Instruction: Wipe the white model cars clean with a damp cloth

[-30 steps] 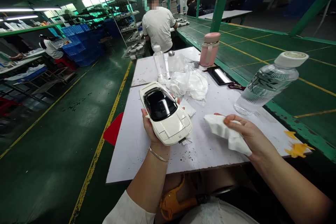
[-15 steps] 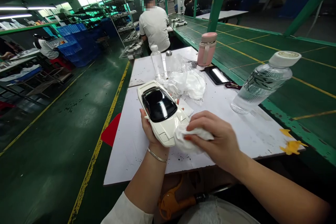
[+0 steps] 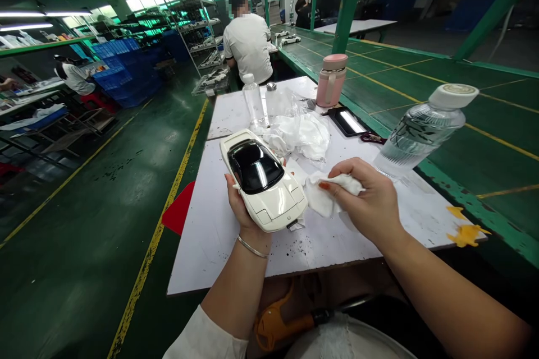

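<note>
From afar I saw the white model car [image 3: 275,205] above the table [image 3: 202,235], cradled in the half-curled left hand [image 3: 239,206], the right hand [image 3: 370,196] pinching a white wipe [image 3: 320,197] beside it, and judged it stiff, slick, scratch-prone, best held by its lower sides.
</note>
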The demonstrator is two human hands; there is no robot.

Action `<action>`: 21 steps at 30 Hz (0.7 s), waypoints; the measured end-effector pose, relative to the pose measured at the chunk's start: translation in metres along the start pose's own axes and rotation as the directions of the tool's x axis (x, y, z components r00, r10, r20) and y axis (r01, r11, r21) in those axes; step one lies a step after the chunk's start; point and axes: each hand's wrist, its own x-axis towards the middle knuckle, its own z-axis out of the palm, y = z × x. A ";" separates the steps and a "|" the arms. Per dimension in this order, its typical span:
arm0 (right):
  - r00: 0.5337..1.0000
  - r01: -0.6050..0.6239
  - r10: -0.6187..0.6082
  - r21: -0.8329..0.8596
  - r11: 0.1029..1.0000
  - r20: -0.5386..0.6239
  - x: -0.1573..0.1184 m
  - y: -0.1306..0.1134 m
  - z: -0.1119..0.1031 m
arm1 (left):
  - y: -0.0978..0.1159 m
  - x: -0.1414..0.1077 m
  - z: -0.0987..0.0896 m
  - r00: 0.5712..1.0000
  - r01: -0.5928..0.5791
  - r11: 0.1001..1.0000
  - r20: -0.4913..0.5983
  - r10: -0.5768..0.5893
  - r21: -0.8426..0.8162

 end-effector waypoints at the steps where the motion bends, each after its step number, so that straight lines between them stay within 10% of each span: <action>1: 1.000 0.009 -0.010 -0.020 1.000 -0.024 0.001 0.000 -0.003 | 0.000 0.000 0.000 1.000 -0.001 1.000 0.001 0.001 0.000; 7: 0.973 0.199 -0.199 -0.011 0.980 -0.114 -0.003 -0.014 0.005 | -0.001 0.000 0.001 0.999 -0.025 1.000 0.038 0.025 -0.008; 14: 0.891 0.409 -0.439 0.214 0.887 0.116 -0.026 -0.012 0.030 | -0.002 0.003 -0.004 0.998 -0.041 0.999 0.050 0.043 -0.033; 21: 0.874 0.389 -0.431 0.210 0.897 0.223 -0.034 0.003 0.019 | -0.002 0.005 -0.006 0.997 -0.042 0.999 0.062 0.044 -0.033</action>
